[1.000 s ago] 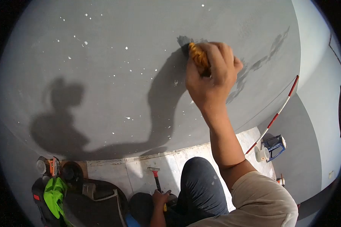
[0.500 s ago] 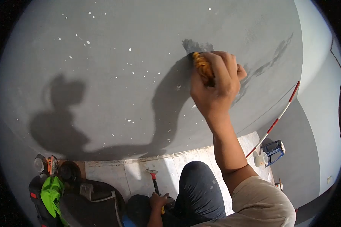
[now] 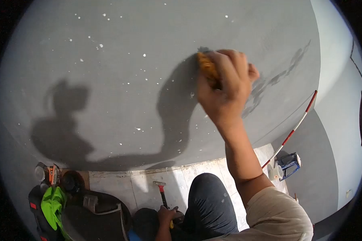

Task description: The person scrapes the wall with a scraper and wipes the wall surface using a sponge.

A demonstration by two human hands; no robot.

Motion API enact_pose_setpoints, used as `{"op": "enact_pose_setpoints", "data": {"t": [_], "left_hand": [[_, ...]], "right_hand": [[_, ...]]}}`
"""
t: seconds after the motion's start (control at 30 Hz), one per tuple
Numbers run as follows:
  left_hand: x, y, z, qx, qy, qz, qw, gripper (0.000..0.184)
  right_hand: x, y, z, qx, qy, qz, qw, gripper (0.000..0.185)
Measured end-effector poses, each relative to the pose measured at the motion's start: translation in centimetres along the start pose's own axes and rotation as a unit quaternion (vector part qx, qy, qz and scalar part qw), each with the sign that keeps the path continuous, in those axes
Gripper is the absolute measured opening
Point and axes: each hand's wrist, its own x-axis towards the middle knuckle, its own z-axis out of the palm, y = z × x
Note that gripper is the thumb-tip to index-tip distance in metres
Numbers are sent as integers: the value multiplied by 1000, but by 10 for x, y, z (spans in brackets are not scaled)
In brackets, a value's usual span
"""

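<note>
My right hand (image 3: 228, 86) is closed round a bunched orange-yellow rag (image 3: 207, 68) and presses it against the grey wall (image 3: 116, 96). A small dark damp patch (image 3: 204, 49) shows just above the rag, and darker damp streaks (image 3: 278, 78) run to the right of the hand. White paint specks dot the wall to the left. Low down by my knees, my left hand (image 3: 166, 215) grips the handle of a scraper (image 3: 161, 190), its metal blade pointing up toward the wall. Some of that handle is hidden by the fingers.
Pale floor tiles (image 3: 145, 182) run along the wall's foot. At lower left lie a dark bag (image 3: 88, 219), a bright green cloth (image 3: 53, 205) and several tools. A red-and-white pole (image 3: 292, 130) leans at right, near a white bucket (image 3: 275, 173) and a blue stool (image 3: 288, 165).
My right hand has moved slightly left and up with the rag; less of the dark damp patch above it shows. The left hand keeps its hold on the scraper, and the view has shifted slightly.
</note>
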Motion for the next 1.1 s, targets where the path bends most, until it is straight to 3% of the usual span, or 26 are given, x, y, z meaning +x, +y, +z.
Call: {"op": "enact_pose_setpoints", "data": {"t": [0.7, 0.8, 0.97, 1.03, 1.1], "left_hand": [[-5, -4, 0, 15, -13, -1, 1000, 85], [-2, -11, 5, 8, -8, -3, 1000, 85], [-2, -11, 7, 10, 7, 8, 1000, 86], [-4, -8, 2, 11, -10, 5, 1000, 86], [3, -17, 8, -1, 1, 9, 1000, 86]], "right_hand": [[-1, 7, -6, -22, -28, 3, 999, 32], [5, 4, 0, -5, 12, 11, 1000, 32], [1, 2, 0, -16, -45, 11, 999, 31], [5, 13, 3, -33, 53, -4, 998, 30], [-5, 8, -3, -46, 32, 32, 998, 31]]}}
